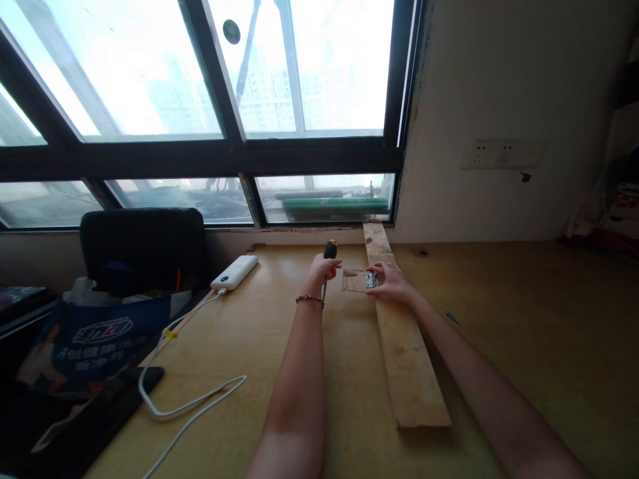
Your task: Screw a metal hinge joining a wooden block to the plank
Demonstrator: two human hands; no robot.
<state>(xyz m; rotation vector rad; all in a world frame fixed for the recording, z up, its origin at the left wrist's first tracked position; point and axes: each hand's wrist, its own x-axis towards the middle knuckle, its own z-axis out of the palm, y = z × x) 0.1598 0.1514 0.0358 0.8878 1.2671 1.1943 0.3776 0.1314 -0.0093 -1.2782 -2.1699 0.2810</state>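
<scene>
My left hand (pixel 324 268) is closed around a screwdriver (pixel 330 250) with a black and orange handle. The handle points up and away, and the thin shaft hangs down by my wrist. To the right, my right hand (pixel 391 281) pinches a small silver metal hinge (pixel 371 279) between thumb and fingers. That hinge is at the left edge of a long wooden board (pixel 409 362), which lies on the table towards the window. A small flat rectangular piece (pixel 352 281) sits left of the hinge; its material is unclear.
A thin metal screw or bit (pixel 452 317) lies on the table (pixel 524 372) right of the board. At the left edge is a white power bank (pixel 234 273) with a white cable (pixel 200 404). Beyond stand a black chair (pixel 142 243) and a blue bag (pixel 100 342).
</scene>
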